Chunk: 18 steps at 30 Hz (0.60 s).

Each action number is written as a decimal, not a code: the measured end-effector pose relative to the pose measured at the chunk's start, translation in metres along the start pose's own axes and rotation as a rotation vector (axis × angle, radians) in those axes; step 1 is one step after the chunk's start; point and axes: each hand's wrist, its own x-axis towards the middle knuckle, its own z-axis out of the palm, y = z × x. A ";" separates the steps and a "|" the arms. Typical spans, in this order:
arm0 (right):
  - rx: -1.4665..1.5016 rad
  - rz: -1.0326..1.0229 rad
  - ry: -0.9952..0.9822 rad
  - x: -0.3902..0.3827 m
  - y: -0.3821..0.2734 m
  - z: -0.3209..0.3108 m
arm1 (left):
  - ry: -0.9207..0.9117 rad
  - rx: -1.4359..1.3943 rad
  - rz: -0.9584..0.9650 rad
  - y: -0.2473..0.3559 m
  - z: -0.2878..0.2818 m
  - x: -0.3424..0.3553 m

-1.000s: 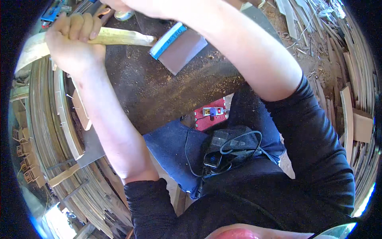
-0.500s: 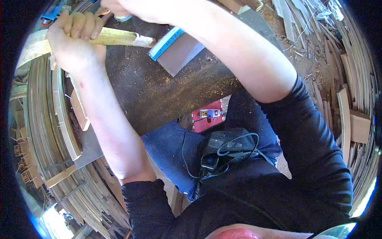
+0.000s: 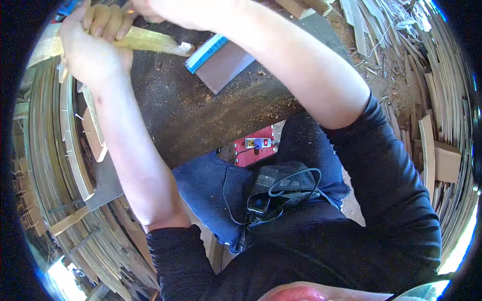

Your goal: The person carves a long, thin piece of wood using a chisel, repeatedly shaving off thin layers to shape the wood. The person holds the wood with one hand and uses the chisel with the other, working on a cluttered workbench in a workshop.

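Observation:
At the upper left, my left hand is closed around a long, pale, slightly curved piece of wood. The wood lies across the far side of a dark, dusty work board, its rough narrow end pointing right. My right hand is at the top edge, close to the left one. Its fingers look bent together but are partly cut off by the frame, so what they hold cannot be seen. Just right of the wood's tip, below my right forearm, lies a flat brown piece with a blue printed edge.
Long wooden strips are stacked at the left, near a strip with nails. More wood and scraps cover the right side. Below the board, a power strip sits on a red mat. A mesh pouch with cables rests on my lap.
The whole view has shifted slightly. My right hand has moved a little further up and left, and a small round green-blue thing beneath it no longer shows. My left hand keeps its grip on the wood.

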 end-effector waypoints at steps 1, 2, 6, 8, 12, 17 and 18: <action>-0.032 0.057 0.046 -0.008 -0.011 0.005 | -0.007 -0.021 -0.014 0.000 0.000 0.000; -0.025 -0.027 -0.045 -0.006 0.005 -0.005 | -0.013 -0.041 -0.027 0.001 0.001 0.000; -0.093 -0.050 -0.029 -0.001 -0.006 -0.003 | -0.057 -0.074 -0.029 -0.002 0.001 0.009; -0.004 -0.072 -0.088 0.005 -0.004 0.003 | -0.045 -0.066 -0.022 0.000 0.000 0.007; 0.230 -0.131 -0.175 0.008 0.010 -0.019 | -0.108 -0.132 -0.033 -0.001 -0.014 0.014; -0.021 -0.008 -0.269 0.006 0.005 -0.003 | 0.046 -0.001 -0.024 0.004 0.002 0.001; -0.032 -0.048 -0.284 0.004 0.006 -0.006 | 0.077 0.007 -0.025 0.004 0.003 0.001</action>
